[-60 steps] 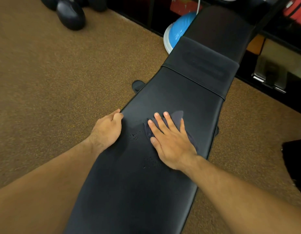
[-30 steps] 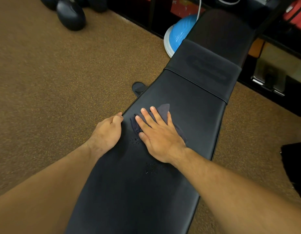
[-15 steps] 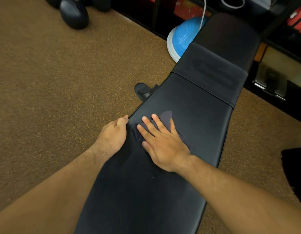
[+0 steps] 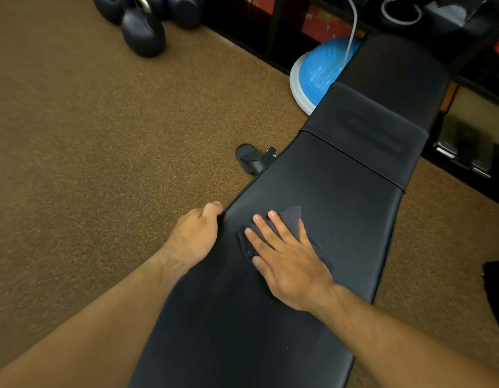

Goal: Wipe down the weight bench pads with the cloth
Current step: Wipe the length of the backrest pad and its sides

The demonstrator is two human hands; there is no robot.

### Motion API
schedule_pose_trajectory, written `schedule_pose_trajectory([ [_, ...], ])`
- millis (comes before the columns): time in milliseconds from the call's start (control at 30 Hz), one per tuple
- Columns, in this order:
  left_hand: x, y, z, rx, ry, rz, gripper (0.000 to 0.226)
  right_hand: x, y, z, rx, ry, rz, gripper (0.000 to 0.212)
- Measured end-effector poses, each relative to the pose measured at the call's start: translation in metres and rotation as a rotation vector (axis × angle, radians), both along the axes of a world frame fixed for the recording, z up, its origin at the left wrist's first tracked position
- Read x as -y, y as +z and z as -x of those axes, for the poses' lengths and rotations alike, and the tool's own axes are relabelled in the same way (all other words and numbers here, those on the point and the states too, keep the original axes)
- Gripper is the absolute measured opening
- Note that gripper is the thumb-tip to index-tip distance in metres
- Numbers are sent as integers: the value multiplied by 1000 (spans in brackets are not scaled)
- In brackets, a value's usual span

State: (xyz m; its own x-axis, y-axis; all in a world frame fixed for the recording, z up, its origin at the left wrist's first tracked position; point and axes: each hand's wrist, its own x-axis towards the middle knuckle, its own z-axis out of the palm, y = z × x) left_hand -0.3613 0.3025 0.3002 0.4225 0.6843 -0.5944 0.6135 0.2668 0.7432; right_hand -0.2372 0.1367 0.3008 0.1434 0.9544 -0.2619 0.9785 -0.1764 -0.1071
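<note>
You are working in a gym. A black padded weight bench [image 4: 335,175] runs from 6 toward 1 o'clock over speckled brown flooring [image 4: 88,135]. Dark round weights [image 4: 143,32] sit at 11 o'clock; a blue balance dome [image 4: 318,71] lies at 1 o'clock beside black shelving [image 4: 273,23].

Right hand [image 4: 287,259]: sits closer to the left hand [image 4: 192,236] than before, toward the pad's [image 4: 326,189] left edge.
Cloth [image 4: 292,219]: lies further left beneath it.
Wet specks [image 4: 271,301]: mostly gone.

Kettlebells [image 4: 143,32] & blue balance dome [image 4: 318,71] on brown flr [image 4: 74,135].
</note>
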Motion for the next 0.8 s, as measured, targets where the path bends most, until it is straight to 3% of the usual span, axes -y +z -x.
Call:
schedule_pose_trajectory([
  [100,-1,-3,5,65,95,11,63,-25,4,1,-50,5,-13,54],
  [200,-5,-5,13,46,183,-63,75,-54,4,3,-53,14,-47,53],
  [367,-15,-2,25,48,256,-148,72,-102,-1,8,-27,4,-102,43],
  [567,-20,-3,36,64,234,-169,75,-82,-9,10,-64,69,-199,45],
  [700,-24,-4,37,76,273,-167,69,-90,-10,6,-48,107,-146,47],
  [800,-30,-3,38,64,269,-169,50,-117,-4,8,56,132,-93,47],
])
